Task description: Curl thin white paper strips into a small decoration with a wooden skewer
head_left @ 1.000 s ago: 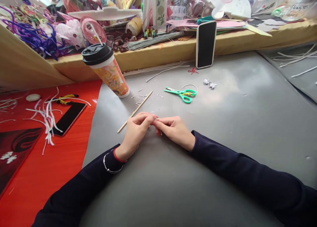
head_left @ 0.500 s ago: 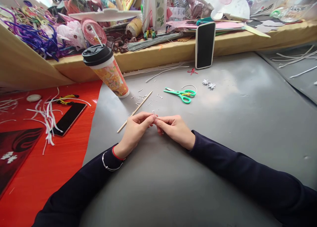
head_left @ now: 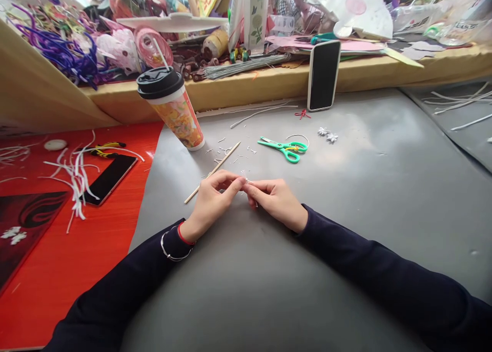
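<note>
Between the fingertips of both hands is a small piece of white cord (head_left: 243, 175), mostly covered by the fingers, with thin ends sticking up. My left hand (head_left: 216, 198) pinches it between thumb and forefinger. Touching it from the other side, my right hand (head_left: 275, 198) pinches the same piece. Beyond my left hand lies a pointed wooden stick (head_left: 225, 159), among short white cord scraps (head_left: 221, 139). Green-handled scissors (head_left: 284, 148) lie farther off, their blades pointing left. Two small white flower shapes (head_left: 327, 135) and a red bow-like knot (head_left: 303, 115) lie to the right.
A lidded paper cup (head_left: 179, 116) with a straw stands at the back left. A phone (head_left: 324, 76) leans upright against the craft-laden ledge (head_left: 365, 75). On the red surface lie loose white cords (head_left: 79, 172), another phone (head_left: 111, 180) and yellow-black pliers (head_left: 105, 148).
The view has shifted slightly, so most things appear a little farther right. Both hands keep their pinch on the white cord, with only slight finger movement.
</note>
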The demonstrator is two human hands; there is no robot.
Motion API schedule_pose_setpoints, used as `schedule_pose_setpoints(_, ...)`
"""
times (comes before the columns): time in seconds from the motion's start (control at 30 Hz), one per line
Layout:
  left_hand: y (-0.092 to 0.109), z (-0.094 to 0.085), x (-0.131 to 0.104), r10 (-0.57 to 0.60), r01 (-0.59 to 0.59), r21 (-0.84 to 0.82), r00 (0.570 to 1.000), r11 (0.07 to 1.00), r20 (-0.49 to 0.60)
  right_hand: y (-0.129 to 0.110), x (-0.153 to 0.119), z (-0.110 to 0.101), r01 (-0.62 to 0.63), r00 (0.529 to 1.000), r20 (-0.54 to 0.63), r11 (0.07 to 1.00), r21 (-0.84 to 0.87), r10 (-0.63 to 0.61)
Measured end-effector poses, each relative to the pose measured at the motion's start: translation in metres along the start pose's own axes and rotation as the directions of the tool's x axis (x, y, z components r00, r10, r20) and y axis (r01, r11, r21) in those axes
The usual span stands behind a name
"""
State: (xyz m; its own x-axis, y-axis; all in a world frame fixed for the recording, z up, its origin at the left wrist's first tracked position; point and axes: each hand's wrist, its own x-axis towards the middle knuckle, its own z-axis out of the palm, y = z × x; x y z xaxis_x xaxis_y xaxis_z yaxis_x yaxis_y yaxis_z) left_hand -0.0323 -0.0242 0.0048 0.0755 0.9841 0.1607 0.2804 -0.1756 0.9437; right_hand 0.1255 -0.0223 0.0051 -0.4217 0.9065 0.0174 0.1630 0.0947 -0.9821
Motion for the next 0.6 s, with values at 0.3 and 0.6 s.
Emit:
schedule_pose_setpoints(0.3,0.0013,-0.0002,0.0019,-0.091,0.112,-0.178,0.988,0.978,0.125,0.0012,0.0003,0.0024,-0.008,1.000,-0.002,1.000,0.023,0.008)
schedule_pose_setpoints(0.6,-0.0019,0.0008,0.0029,-0.141,0.157,-0.241,0.987,0.958,0.084,0.0035,0.0013,0.0026,-0.003,1.000,0.000,1.000,0.027,0.003)
